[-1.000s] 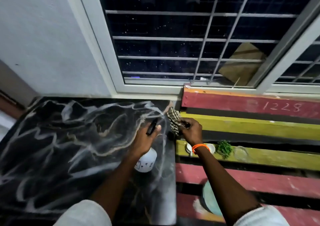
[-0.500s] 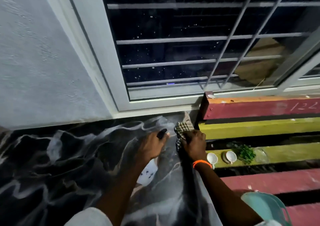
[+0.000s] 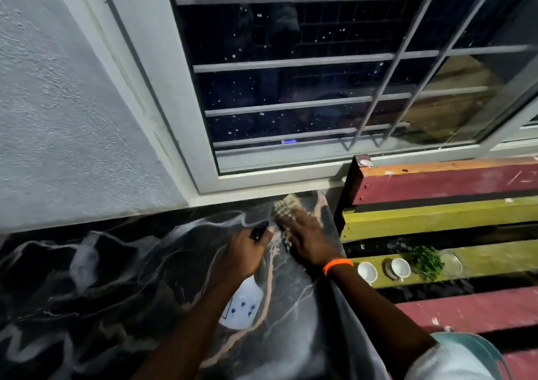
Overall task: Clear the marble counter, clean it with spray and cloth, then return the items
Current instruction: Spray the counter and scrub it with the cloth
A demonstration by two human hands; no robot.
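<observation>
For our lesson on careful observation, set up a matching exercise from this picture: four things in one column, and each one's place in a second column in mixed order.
Things:
1. spray bottle
2. checked cloth
3. orange wristband
4. two small white cups

Places:
A. on a yellow slat of the painted wooden bench, beside a green sprig
B. round the wrist of the right hand
C. gripped by the left hand above the marble counter
D. pressed flat on the counter's far corner, near the window frame

Pairs: 1-C, 2-D, 3-B, 4-A
</observation>
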